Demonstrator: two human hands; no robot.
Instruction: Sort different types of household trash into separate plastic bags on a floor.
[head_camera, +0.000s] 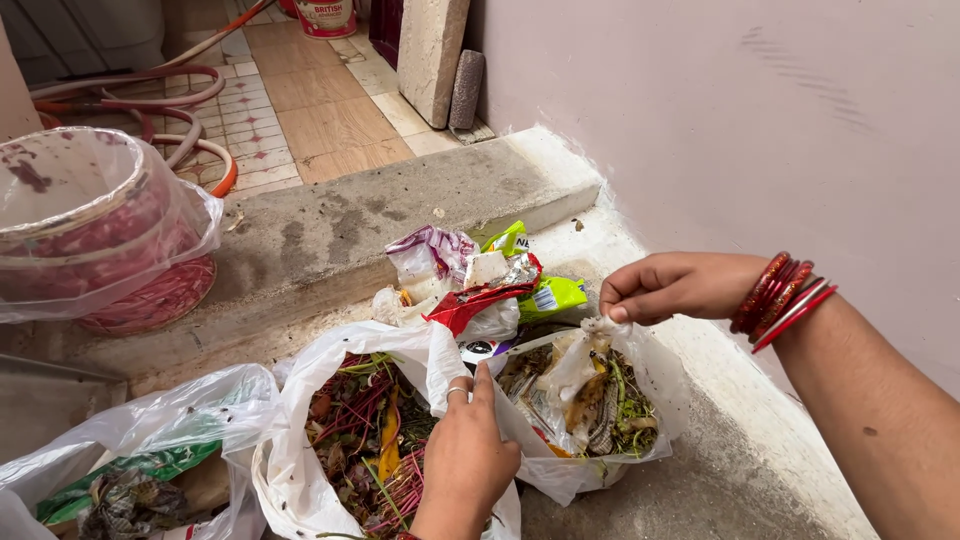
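Pinching the far rim of a clear bag (585, 420) of scraps, the right hand (670, 287) holds it open on the floor (700, 490). The left hand (465, 455) grips its near edge, beside a white bag (300, 470) of vegetable waste.

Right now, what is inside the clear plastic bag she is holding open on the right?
The clear plastic bag holds kitchen scraps: green stalks, brownish peels and crumpled wrappers. The right hand pinches its rim; the left hand grips the near edge. Anything lower down is covered.
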